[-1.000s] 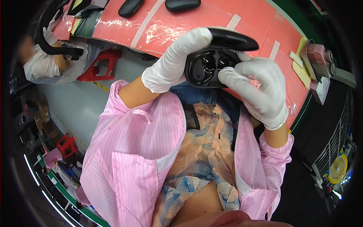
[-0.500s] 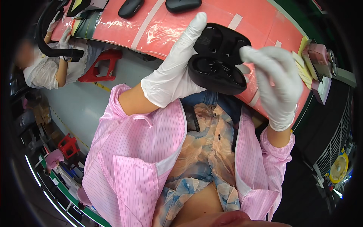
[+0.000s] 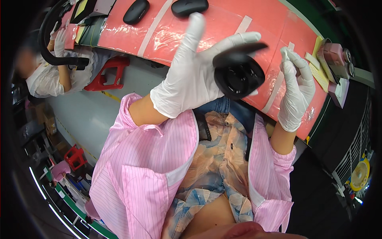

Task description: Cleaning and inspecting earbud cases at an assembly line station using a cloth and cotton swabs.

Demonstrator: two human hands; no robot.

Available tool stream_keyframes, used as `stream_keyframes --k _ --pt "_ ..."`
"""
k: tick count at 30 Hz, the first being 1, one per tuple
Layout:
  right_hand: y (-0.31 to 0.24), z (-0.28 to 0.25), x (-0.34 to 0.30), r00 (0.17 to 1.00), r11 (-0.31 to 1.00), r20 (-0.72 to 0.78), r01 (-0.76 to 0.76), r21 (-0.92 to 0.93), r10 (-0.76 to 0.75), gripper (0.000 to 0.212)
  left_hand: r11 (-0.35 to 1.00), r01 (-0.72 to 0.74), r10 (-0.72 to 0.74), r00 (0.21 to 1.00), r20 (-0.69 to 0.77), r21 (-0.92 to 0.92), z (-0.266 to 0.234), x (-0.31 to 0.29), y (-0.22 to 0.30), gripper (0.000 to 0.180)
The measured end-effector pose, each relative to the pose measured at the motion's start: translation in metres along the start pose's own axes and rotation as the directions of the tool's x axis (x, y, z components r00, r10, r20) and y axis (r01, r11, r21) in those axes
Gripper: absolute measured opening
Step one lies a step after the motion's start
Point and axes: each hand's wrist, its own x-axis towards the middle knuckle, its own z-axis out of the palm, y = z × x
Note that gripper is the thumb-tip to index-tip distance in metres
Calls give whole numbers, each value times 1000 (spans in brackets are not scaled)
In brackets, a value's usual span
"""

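Note:
Both of my hands wear white gloves. My left hand [image 3: 190, 75] holds a black earbud charging case [image 3: 238, 79], tilted so its edge shows, over the near edge of the pink-covered table [image 3: 223, 24]. The case's lid stands partly raised and is blurred; the inside is mostly hidden. My left thumb points up, away from the case. To the right of the case, apart from it, is my right hand [image 3: 296, 89]. Its thumb and fingertips are pinched together, and whatever they may hold is hidden. Two closed black cases, one [image 3: 136, 12] at left and another [image 3: 190, 7] beside it, lie farther back.
At the table's right end stand a yellow perforated board [image 3: 318, 75] and a pinkish container [image 3: 333, 55]. A black curved tube [image 3: 51, 57] arches at the left, near a co-worker in white gloves [image 3: 59, 42]. A red stool [image 3: 109, 73] stands on the floor.
The case has turned in my left hand from facing me, wide open, to edge-on with its lid lower. My right hand has drawn back from it, its fingers now pinched.

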Motion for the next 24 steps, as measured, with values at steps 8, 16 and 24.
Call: stream_keyframes --k 8,16,24 --pt "-12 38 -9 769 747 297 631 -210 -566 29 996 -30 23 996 -81 -82 -46 10 -11 37" --pt "-11 18 -5 934 885 170 352 -305 -313 31 993 104 -96 985 -142 52 -28 5 -13 36" --pt "-16 -66 55 841 714 17 469 -520 -540 20 994 101 -106 970 -220 -31 -25 11 -9 41"
